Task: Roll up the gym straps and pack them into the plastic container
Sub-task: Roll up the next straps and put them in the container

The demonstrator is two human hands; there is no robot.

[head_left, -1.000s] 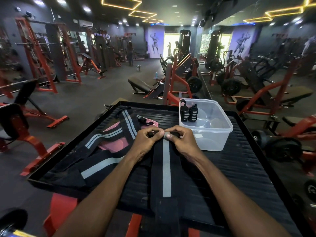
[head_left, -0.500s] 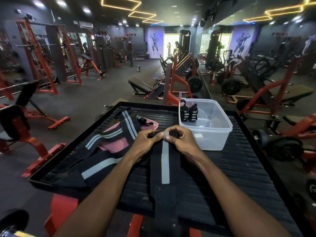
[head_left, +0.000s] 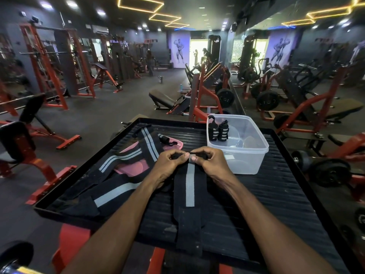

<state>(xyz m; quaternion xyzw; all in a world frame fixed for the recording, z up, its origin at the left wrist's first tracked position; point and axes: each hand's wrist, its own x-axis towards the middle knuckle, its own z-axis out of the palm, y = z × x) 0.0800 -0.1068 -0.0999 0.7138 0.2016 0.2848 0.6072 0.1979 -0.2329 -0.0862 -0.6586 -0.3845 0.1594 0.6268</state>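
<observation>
Both hands at the far end of a strap

The left hand [head_left: 167,163] and right hand [head_left: 212,162] pinch the strap [head_left: 189,194] (black, grey stripe) lying toward the person, left of the plastic container [head_left: 246,155].

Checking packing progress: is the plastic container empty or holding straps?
Holding straps: two rolled straps stand upright in the plastic container's far-left corner.

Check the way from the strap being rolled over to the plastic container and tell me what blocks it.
Nothing visible blocks it. Both hands, left hand and right hand, already pinch the strap at its far end. The plastic container stands lidless just beyond the right hand, two rolled straps in its far left corner, the rest free.
</observation>
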